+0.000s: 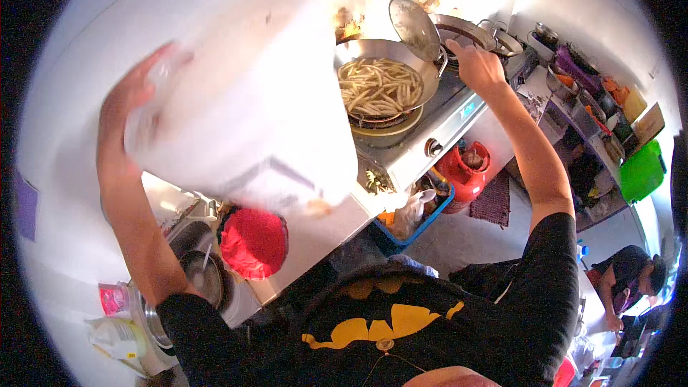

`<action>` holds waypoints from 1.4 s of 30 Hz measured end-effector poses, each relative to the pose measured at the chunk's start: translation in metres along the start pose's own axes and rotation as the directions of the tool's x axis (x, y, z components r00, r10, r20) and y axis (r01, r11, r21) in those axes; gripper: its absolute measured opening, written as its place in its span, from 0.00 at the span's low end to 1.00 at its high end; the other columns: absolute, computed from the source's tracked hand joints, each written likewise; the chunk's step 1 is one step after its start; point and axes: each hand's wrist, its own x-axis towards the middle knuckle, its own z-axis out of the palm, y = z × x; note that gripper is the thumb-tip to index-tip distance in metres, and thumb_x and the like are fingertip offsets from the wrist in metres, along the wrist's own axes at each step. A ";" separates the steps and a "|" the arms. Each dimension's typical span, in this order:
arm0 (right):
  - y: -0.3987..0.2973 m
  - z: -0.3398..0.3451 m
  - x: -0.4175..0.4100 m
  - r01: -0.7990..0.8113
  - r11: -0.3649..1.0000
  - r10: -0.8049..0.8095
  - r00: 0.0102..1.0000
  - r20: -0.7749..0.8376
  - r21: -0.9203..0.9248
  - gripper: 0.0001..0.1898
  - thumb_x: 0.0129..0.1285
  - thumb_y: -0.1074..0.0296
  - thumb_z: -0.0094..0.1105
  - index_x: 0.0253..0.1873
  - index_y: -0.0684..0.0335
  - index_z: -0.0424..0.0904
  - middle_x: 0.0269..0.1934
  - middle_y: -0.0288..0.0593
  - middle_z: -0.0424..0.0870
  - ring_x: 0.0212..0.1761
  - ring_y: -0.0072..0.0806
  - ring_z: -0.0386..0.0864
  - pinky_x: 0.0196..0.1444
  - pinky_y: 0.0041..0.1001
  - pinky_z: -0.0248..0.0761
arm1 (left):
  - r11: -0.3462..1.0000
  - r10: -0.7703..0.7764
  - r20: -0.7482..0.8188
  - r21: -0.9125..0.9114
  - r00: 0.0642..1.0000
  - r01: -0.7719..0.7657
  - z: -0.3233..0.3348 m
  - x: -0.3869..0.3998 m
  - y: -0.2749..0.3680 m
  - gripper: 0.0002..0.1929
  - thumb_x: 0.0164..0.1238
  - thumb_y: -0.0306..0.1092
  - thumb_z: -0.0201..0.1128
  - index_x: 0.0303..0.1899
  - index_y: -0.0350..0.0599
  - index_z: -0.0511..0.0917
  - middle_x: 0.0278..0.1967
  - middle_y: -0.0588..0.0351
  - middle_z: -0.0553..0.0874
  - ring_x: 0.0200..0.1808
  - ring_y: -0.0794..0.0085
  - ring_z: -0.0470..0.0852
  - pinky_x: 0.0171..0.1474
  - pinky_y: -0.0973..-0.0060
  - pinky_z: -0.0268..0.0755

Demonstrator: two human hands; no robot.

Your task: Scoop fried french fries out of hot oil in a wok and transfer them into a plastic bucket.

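In my left hand point(153, 75), raised at the left, is the edge of a large white container or bag point(242, 102), blurred and overexposed; its kind is not clear. Its right edge hides the left part of a metal wok point(432, 83) on the stove. Pale strips that look like cut potatoes point(381, 86) lie in oil in the wok. My right hand point(478, 67) is at the wok's right side, beside a tilted glass lid point(414, 27); the fingers are partly curled, and whether they grip the lid's rim or handle cannot be told.
A second pan point(462, 27) stands behind on the stove point(398, 145). Below are a red gas cylinder point(465, 172) and a blue-rimmed crate point(416, 234). A red cloth-like cover point(255, 244) lies near the sink point(188, 234). Shelves with bowls point(561, 83) stand right; another person point(623, 279) is at far right.
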 end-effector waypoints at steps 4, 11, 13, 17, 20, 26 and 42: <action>-0.013 0.001 -0.015 -0.057 0.996 0.051 0.995 0.085 0.068 0.19 0.54 0.74 0.40 0.53 0.53 0.64 0.26 0.50 0.78 0.29 0.43 0.78 0.27 0.37 0.72 | 0.984 -0.092 -0.129 -0.161 0.987 0.071 0.051 -0.062 0.007 0.27 0.47 0.35 0.50 0.51 0.31 0.66 0.46 0.48 0.74 0.47 0.71 0.73 0.51 0.76 0.63; -0.030 0.032 -0.025 -0.280 0.871 0.172 0.944 0.283 0.403 0.18 0.52 0.63 0.43 0.49 0.49 0.70 0.38 0.52 0.77 0.39 0.44 0.76 0.42 0.38 0.68 | 0.951 -0.264 -0.071 -0.184 0.962 0.247 0.061 -0.105 -0.047 0.23 0.48 0.25 0.46 0.51 0.31 0.66 0.46 0.50 0.75 0.43 0.77 0.73 0.46 0.82 0.64; -0.038 0.033 -0.022 -0.242 0.776 0.077 0.953 0.293 0.583 0.19 0.50 0.60 0.47 0.48 0.53 0.72 0.40 0.53 0.76 0.42 0.43 0.74 0.43 0.36 0.68 | 0.976 -0.212 -0.126 0.016 0.969 0.216 0.072 -0.118 -0.051 0.23 0.48 0.21 0.45 0.51 0.33 0.67 0.46 0.53 0.75 0.36 0.82 0.74 0.39 0.86 0.65; -0.056 0.035 -0.015 -0.257 0.651 -0.011 0.938 0.347 0.715 0.20 0.48 0.62 0.52 0.49 0.58 0.72 0.37 0.51 0.77 0.38 0.38 0.77 0.40 0.31 0.69 | 0.974 -0.165 -0.154 0.127 0.974 0.185 0.078 -0.140 -0.070 0.23 0.47 0.18 0.46 0.50 0.34 0.68 0.43 0.54 0.77 0.29 0.84 0.73 0.31 0.89 0.65; -0.067 0.036 -0.010 -0.427 0.355 -0.055 0.878 0.475 0.831 0.19 0.48 0.67 0.55 0.48 0.62 0.71 0.30 0.44 0.78 0.28 0.28 0.75 0.31 0.24 0.68 | 0.987 -0.106 -0.242 0.089 0.964 0.131 0.092 -0.147 -0.085 0.22 0.48 0.19 0.46 0.50 0.34 0.69 0.42 0.55 0.78 0.32 0.85 0.74 0.34 0.88 0.67; -0.081 0.036 -0.008 -0.481 0.175 -0.083 0.863 0.499 0.859 0.17 0.52 0.71 0.54 0.49 0.61 0.71 0.20 0.32 0.70 0.17 0.17 0.63 0.17 0.18 0.57 | 0.988 -0.102 -0.244 0.086 0.964 0.126 0.108 -0.154 -0.111 0.22 0.50 0.20 0.48 0.51 0.34 0.67 0.42 0.53 0.77 0.31 0.83 0.75 0.34 0.86 0.69; -0.077 0.018 -0.072 -0.362 -0.264 0.232 0.876 0.423 0.894 0.19 0.55 0.70 0.52 0.53 0.58 0.68 0.13 0.24 0.57 0.12 0.10 0.52 0.13 0.14 0.42 | 0.967 -0.153 -0.328 0.146 0.932 0.210 0.124 -0.153 -0.127 0.22 0.49 0.19 0.47 0.51 0.34 0.67 0.43 0.52 0.77 0.33 0.81 0.76 0.35 0.86 0.69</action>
